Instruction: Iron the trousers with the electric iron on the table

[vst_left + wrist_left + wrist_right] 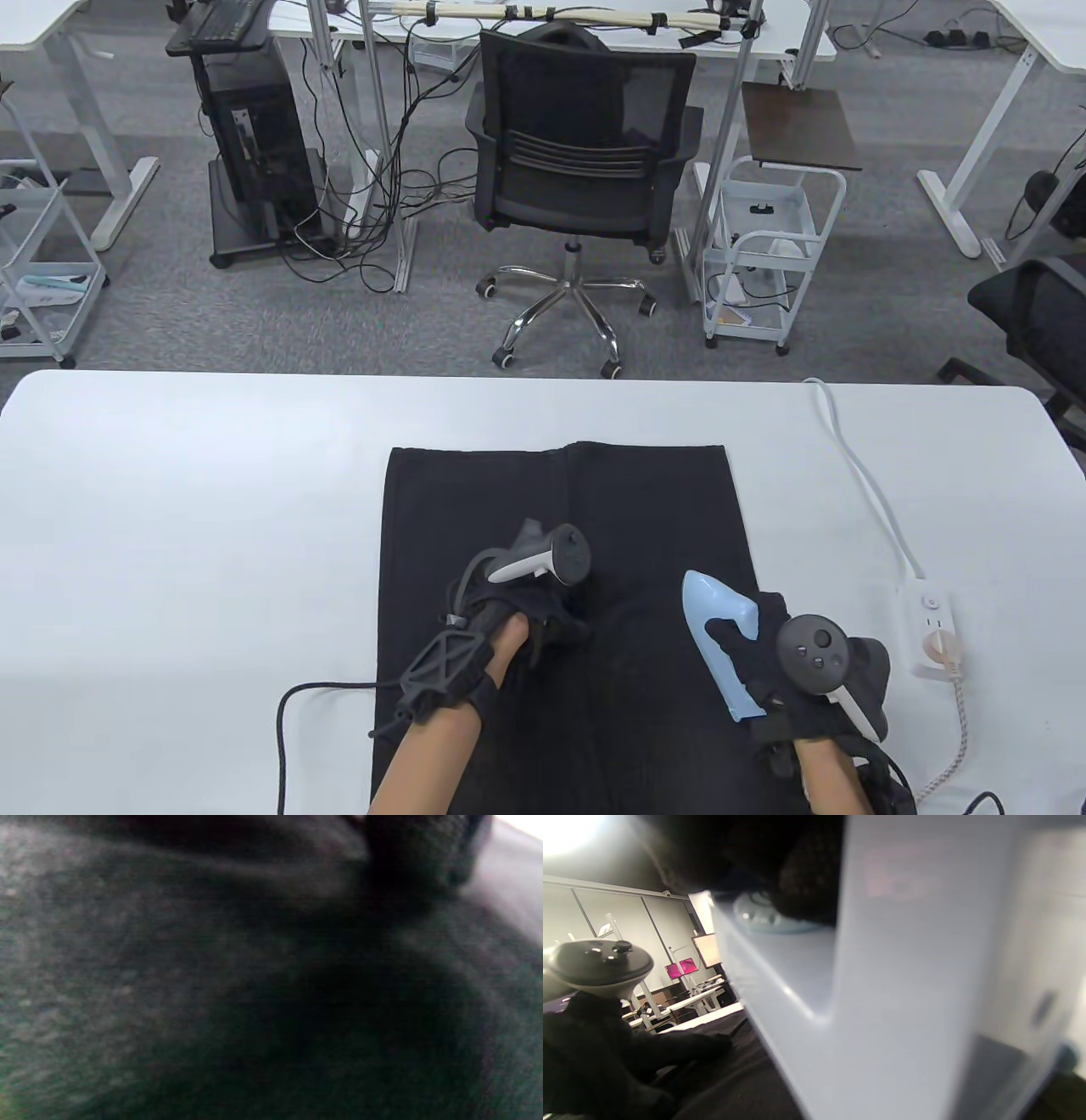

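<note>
Left hand (517,624) rests fingers-down on the trousers (560,501), apparently pinning them, while right hand (768,649) grips the iron (719,632) at their right edge.

Black trousers (564,526) are lying flat on the white table (195,509), the two legs side by side and running away from the person, hems squared off at the far end. The cloth is looking smooth across the far half. A pale blue electric iron (719,641) is sitting on the right leg near its outer edge, pointed tip aiming away, and the right hand (768,654) is gripping its handle from above.
</note>
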